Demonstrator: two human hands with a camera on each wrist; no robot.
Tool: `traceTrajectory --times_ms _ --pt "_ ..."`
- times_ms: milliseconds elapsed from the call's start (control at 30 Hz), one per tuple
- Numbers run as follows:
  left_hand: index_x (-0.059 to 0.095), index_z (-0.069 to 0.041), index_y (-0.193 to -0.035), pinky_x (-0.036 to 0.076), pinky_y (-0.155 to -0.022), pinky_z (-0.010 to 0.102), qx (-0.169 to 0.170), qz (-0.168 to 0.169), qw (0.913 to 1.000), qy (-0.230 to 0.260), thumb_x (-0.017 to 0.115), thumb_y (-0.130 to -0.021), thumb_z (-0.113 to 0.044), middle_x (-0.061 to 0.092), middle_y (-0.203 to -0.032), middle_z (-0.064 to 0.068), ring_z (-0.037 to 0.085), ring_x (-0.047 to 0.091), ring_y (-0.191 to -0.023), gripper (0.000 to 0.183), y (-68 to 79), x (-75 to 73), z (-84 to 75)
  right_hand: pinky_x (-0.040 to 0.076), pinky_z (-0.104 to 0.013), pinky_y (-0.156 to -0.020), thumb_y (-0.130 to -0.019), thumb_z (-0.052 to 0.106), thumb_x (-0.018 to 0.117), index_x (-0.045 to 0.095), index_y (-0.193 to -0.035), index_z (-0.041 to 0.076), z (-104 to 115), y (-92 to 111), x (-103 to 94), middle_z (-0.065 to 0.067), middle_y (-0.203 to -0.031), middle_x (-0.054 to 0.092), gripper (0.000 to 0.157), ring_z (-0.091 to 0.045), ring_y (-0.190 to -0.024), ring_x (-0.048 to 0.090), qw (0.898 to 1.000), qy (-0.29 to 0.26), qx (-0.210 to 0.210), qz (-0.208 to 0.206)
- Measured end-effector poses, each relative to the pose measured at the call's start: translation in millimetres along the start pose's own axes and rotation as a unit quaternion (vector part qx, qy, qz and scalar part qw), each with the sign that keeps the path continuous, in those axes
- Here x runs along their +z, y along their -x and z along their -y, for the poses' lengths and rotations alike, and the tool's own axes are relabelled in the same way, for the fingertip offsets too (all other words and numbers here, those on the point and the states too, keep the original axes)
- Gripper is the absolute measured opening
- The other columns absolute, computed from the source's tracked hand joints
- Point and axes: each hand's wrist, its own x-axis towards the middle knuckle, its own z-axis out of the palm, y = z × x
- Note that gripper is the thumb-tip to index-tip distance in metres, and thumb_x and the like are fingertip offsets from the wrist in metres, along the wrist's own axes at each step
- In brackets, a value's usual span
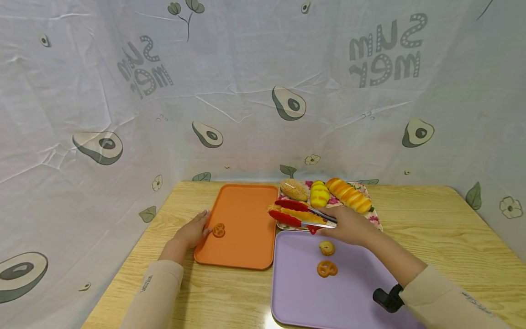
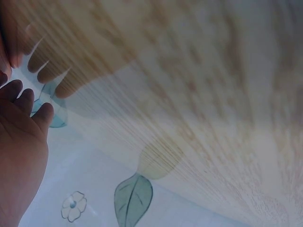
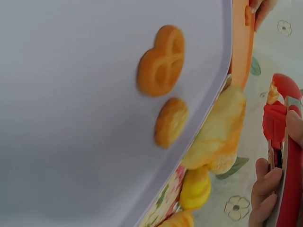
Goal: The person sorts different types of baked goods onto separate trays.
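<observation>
My right hand grips metal tongs with red tips, reaching leftward over the floral tray. Between the tips, in the right wrist view, is a small golden pastry piece; its exact kind is unclear. A long pale bread lies on the floral tray, partly hidden by the tongs in the head view. My left hand rests at the left edge of the orange tray, fingers relaxed, thumb close to a pretzel. The left wrist view shows its fingers beside the glossy tabletop.
A purple tray in front bears another pretzel and a small round pastry. On the floral tray lie a seeded bun, a yellow bread and a long sliced-looking loaf. A printed curtain hangs behind the table.
</observation>
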Motion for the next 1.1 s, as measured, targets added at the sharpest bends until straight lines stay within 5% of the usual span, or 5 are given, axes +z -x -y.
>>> traceTrajectory --times_ms 367,500,700,1100 --pt "0.026 0.005 -0.148 0.028 -0.106 0.054 0.003 0.002 1.0000 -0.001 0.051 -0.100 -0.020 0.025 -0.151 0.025 0.041 0.023 -0.137 0.059 -1.9 0.1 0.6 0.049 -0.050 -0.086 -0.081 0.046 0.073 0.057 -0.132 0.002 -28 28 -9.6 -0.019 -0.124 0.060 0.069 -0.032 -0.107 0.059 1.000 -0.017 -0.026 0.006" --pt "0.027 0.006 -0.147 0.028 -0.106 0.054 0.004 0.002 1.0000 -0.001 0.051 -0.100 -0.019 0.025 -0.150 0.026 0.042 0.024 -0.137 0.059 -1.5 1.3 1.6 0.050 -0.039 -0.077 -0.079 0.045 0.075 0.058 -0.130 -0.001 -36 38 -9.9 -0.016 -0.118 0.063 0.070 -0.022 -0.094 0.059 0.999 -0.038 -0.021 0.019" --pt "0.026 0.006 -0.147 0.027 -0.107 0.054 0.003 0.003 1.0000 0.002 0.051 -0.100 -0.019 0.025 -0.150 0.026 0.042 0.023 -0.137 0.059 -1.0 2.4 0.9 0.035 -0.026 -0.056 -0.078 0.043 0.076 0.058 -0.127 -0.005 -47 51 -9.7 0.002 -0.091 0.062 0.071 -0.009 -0.067 0.044 0.997 -0.058 -0.025 0.042" --pt "0.026 0.006 -0.147 0.028 -0.106 0.054 0.002 0.001 1.0000 0.000 0.051 -0.100 -0.020 0.026 -0.150 0.026 0.042 0.024 -0.137 0.059 -1.8 2.9 2.5 0.030 -0.025 -0.051 -0.077 0.041 0.078 0.059 -0.128 -0.003 -66 69 -7.2 0.008 -0.072 0.044 0.070 -0.004 -0.057 0.030 0.995 -0.069 -0.025 0.061"
